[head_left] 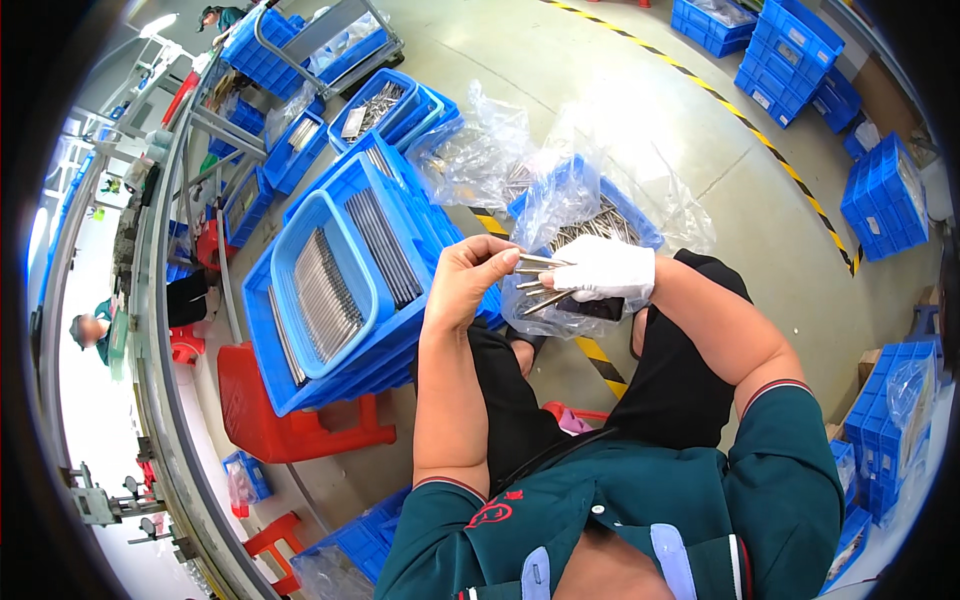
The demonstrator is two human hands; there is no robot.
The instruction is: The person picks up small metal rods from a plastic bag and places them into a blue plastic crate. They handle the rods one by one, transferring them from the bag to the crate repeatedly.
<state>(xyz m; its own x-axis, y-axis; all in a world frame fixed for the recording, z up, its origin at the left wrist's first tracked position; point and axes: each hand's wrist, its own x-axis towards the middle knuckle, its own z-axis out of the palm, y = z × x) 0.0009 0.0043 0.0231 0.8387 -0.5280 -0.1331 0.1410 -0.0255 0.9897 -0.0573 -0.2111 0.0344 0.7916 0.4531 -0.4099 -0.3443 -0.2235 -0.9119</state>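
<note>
My right hand point(605, 270), in a white glove, is closed round several thin metal rods point(541, 296) that stick out to the left from its fingers. My bare left hand point(468, 278) pinches the end of one rod between thumb and fingers, close to the glove. Just beyond the hands, a blue crate point(645, 228) lined with clear plastic holds a jumbled heap of similar rods point(600, 222). To the left, a light-blue tray point(283, 268) with rods laid in neat rows rests on a stack of blue crates point(408, 335).
A red stool point(290, 440) stands beside the stack. More blue bins point(385, 95) with metal parts are behind it. Clear plastic bags point(475, 135) lie on the floor near yellow-black tape point(700, 85). Blue crates point(880, 195) line the right side; a metal-framed bench point(165, 400) runs along the left.
</note>
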